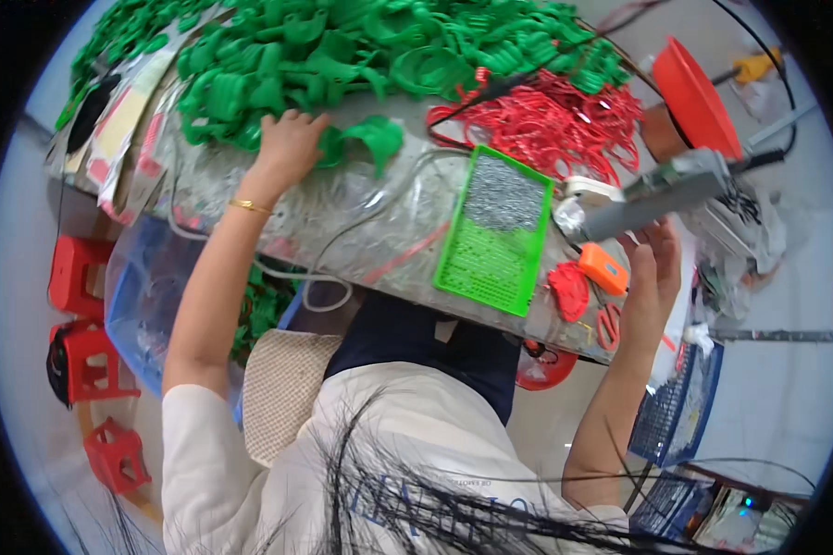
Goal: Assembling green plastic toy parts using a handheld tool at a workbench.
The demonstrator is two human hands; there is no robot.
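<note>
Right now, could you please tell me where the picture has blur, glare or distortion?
In the head view, the corners go black around the round lens edge; small white glints show on the red straps; the grey tool by the right hand looks soft; the red stools at left look tilted, probably from wide-lens distortion.

The table (pixel 301 231) has a grey, scuffed top, its far side buried under a broad heap of green plastic pieces (pixel 333 46), with one curved green piece (pixel 377 141) at the heap's near edge. Right of centre lie a tangle of glossy red strips (pixel 574 120) and, nearer, a bright green tray (pixel 486 268) with small silvery pieces (pixel 504 192) filling its far half. Beside the tray sit an orange block (pixel 604 269), a flat red piece (pixel 569 291) and red-handled scissors (pixel 608 326).
</note>
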